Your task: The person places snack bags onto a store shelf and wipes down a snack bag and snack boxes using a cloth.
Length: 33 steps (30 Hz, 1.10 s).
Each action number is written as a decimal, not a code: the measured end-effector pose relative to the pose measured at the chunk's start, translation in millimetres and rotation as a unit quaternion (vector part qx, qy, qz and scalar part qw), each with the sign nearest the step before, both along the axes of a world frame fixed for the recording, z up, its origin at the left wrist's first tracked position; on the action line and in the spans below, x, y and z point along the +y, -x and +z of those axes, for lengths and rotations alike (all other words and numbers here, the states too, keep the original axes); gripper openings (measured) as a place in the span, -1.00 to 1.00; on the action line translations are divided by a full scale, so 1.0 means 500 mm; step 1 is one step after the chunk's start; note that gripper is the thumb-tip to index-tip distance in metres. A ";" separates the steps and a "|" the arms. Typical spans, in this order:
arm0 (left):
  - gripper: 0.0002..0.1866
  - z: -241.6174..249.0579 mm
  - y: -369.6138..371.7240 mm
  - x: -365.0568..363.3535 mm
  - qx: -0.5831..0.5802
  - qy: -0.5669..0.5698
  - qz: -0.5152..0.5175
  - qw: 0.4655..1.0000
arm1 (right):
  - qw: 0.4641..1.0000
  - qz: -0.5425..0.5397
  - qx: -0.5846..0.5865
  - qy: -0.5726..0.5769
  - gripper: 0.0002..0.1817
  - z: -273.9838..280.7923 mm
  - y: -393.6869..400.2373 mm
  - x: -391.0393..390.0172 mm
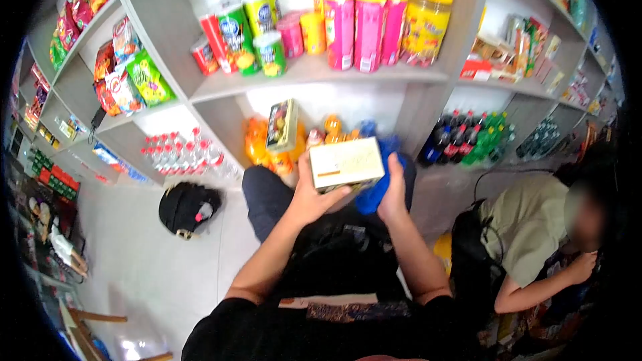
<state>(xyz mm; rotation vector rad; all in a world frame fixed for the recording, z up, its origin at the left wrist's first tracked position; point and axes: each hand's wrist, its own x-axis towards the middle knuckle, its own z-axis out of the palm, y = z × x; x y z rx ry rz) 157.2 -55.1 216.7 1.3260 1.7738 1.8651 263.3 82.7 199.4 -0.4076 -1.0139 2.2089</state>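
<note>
A cream-coloured box [346, 162] with darker sides is in front of me above my knees. My left hand [315, 194] is closed around its left and lower edge, thumb along the near side. At the box's right end, my right hand [394, 190] is closed on a crumpled blue cloth [372, 196], which is pressed under and beside the box. Whether the right fingers also bear on the box is hidden. Just beyond, a dark box with a printed front [281, 126] stands tilted near the lower shelf, among orange bottles [257, 140].
Above is a shelf [314, 72] with snack cans [234, 37] and pink tubs [370, 30]. Soda bottles [468, 135] and red-capped water bottles [184, 152] stand low on both sides. A black bag [189, 208] lies on the floor. Another person [535, 227] sits close at right.
</note>
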 end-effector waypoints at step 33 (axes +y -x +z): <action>0.04 0.020 0.019 -0.028 -0.005 -0.041 -0.157 0.987 | 0.979 0.030 0.087 -0.180 -0.44 0.115 -0.054 -0.033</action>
